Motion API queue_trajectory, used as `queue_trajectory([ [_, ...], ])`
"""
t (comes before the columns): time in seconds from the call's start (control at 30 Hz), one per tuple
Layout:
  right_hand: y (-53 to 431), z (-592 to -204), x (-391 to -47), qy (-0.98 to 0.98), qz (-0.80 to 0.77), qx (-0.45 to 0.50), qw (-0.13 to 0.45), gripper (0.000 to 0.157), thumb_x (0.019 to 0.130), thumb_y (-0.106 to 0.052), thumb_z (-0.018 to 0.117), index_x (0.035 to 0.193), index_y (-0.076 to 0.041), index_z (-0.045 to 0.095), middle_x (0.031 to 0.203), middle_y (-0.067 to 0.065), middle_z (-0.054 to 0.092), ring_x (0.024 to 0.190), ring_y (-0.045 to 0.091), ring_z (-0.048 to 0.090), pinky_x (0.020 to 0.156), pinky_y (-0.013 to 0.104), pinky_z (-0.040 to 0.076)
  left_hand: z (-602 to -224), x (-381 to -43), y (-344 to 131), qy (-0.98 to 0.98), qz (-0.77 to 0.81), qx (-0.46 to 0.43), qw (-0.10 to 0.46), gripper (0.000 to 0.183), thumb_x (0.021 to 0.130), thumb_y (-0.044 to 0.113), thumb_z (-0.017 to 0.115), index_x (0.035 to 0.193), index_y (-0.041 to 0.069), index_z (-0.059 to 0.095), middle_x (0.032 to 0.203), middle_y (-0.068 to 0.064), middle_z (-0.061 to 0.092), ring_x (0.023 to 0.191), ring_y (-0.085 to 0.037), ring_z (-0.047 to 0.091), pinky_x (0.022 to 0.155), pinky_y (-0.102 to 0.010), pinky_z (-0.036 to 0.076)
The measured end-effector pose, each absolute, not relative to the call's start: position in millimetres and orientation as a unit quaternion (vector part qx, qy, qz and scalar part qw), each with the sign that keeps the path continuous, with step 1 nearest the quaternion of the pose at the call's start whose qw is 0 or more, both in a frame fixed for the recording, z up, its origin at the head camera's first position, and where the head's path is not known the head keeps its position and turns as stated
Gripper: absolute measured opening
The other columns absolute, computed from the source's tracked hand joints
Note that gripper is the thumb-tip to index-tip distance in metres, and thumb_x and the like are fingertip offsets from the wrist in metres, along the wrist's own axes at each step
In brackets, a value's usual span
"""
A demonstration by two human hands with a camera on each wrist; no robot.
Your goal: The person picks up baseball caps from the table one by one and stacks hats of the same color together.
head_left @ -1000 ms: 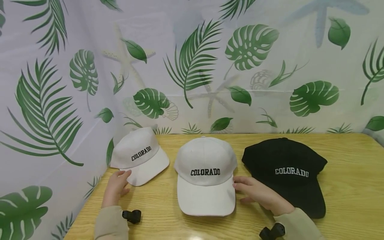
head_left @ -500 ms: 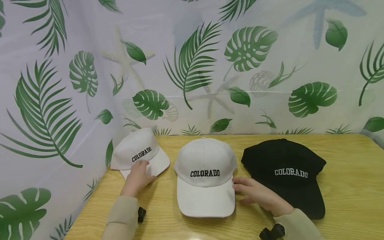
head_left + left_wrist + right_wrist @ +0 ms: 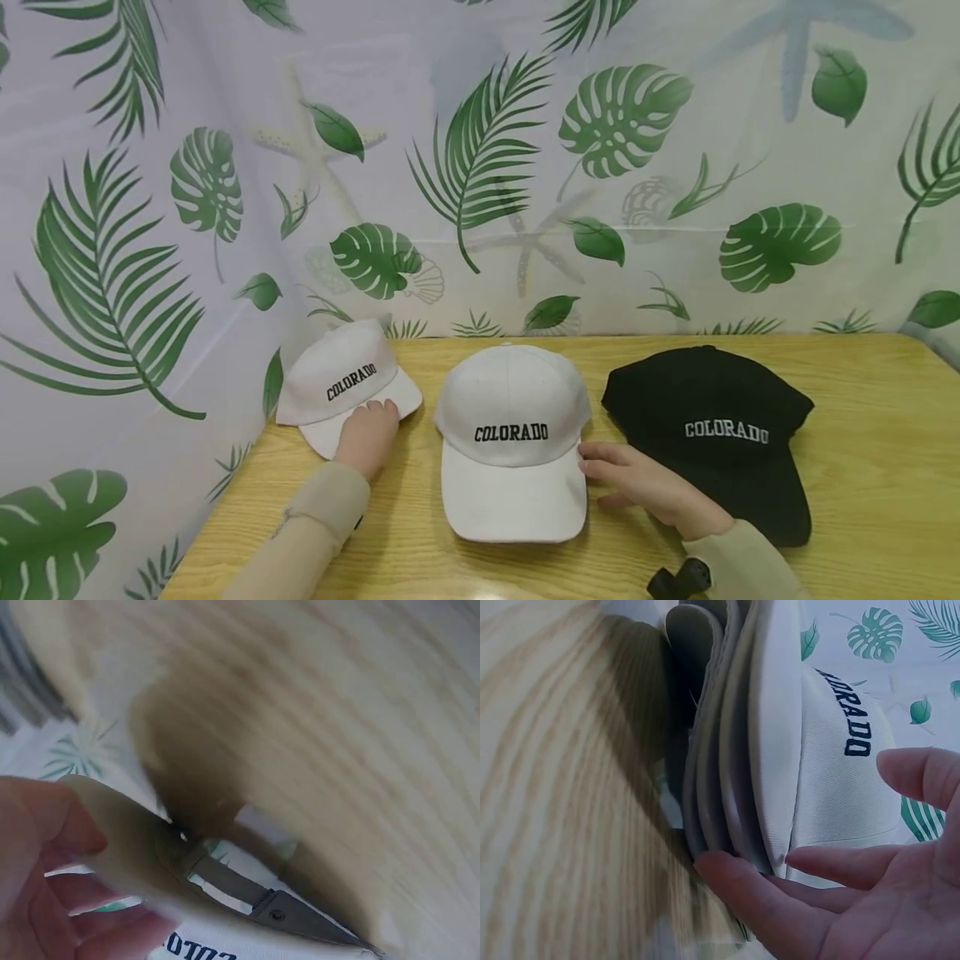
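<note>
A white cap (image 3: 339,367) lettered COLORADO lies at the left of the table, its back close to the curtain. My left hand (image 3: 371,433) pinches the front of its brim, thumb on the underside and fingers over the top in the left wrist view. Under the raised brim (image 3: 124,832), the inside and the back strap (image 3: 225,881) show. At the centre is a stack of caps, with a white COLORADO cap (image 3: 512,492) on top. Several brims (image 3: 739,750) are layered in the right wrist view. My right hand (image 3: 648,483) has its fingers extended, fingertips at the side of those brims.
A black COLORADO cap (image 3: 697,383) lies right of the stack, partly behind my right hand and forearm. The wooden table (image 3: 885,433) meets a leaf-patterned curtain (image 3: 480,167) at the back and left. A small black device (image 3: 678,579) is on my right wrist.
My left hand has moved right from the left side of the left white cap's brim, across it, to grip its front. The right hand and the caps have stayed in place.
</note>
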State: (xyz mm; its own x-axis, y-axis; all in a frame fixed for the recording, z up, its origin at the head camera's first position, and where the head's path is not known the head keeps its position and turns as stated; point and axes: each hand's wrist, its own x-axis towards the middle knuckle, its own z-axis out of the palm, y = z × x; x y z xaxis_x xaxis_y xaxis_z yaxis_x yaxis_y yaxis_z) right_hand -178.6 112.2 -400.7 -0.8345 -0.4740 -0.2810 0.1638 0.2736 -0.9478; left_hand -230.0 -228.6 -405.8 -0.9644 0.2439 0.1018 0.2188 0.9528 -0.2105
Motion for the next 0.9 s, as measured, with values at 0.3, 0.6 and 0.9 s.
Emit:
queue_trajectory([
  [0.3, 110, -399, -177, 0.758, -0.592, -0.098, 0.256, 0.054, 0.093, -0.022, 0.045, 0.128, 0.016, 0.029, 0.131, 0.032, 0.028, 0.117, 0.042, 0.035, 0.081, 0.048, 0.043, -367, -218, -247, -0.979, 0.045, -0.074, 0.185, 0.007, 0.081, 0.0, 0.059, 0.08, -0.003, 0.053, 0.064, -0.014, 0.057, 0.052, -0.028, 0.056, 0.041, -0.038, 0.043],
  [0.6, 110, -400, -177, 0.757, -0.589, -0.111, 0.259, 0.054, 0.094, -0.022, 0.044, 0.127, 0.017, 0.028, 0.131, 0.032, 0.028, 0.117, 0.043, 0.034, 0.081, 0.048, 0.042, -330, -193, -255, -0.929, -0.04, -0.074, 0.36, 0.009, 0.079, -0.005, 0.057, 0.085, -0.006, 0.05, 0.065, -0.022, 0.057, 0.043, -0.035, 0.052, 0.037, -0.042, 0.041],
  [0.9, 110, -399, -177, 0.758, -0.588, -0.113, 0.259, 0.054, 0.093, -0.022, 0.044, 0.128, 0.017, 0.028, 0.131, 0.032, 0.028, 0.116, 0.042, 0.036, 0.082, 0.048, 0.042, -277, -151, -228, -0.839, -0.118, -0.104, 0.521, 0.007, 0.085, -0.002, 0.052, 0.088, -0.006, 0.056, 0.077, -0.021, 0.061, 0.056, -0.034, 0.058, 0.042, -0.045, 0.043],
])
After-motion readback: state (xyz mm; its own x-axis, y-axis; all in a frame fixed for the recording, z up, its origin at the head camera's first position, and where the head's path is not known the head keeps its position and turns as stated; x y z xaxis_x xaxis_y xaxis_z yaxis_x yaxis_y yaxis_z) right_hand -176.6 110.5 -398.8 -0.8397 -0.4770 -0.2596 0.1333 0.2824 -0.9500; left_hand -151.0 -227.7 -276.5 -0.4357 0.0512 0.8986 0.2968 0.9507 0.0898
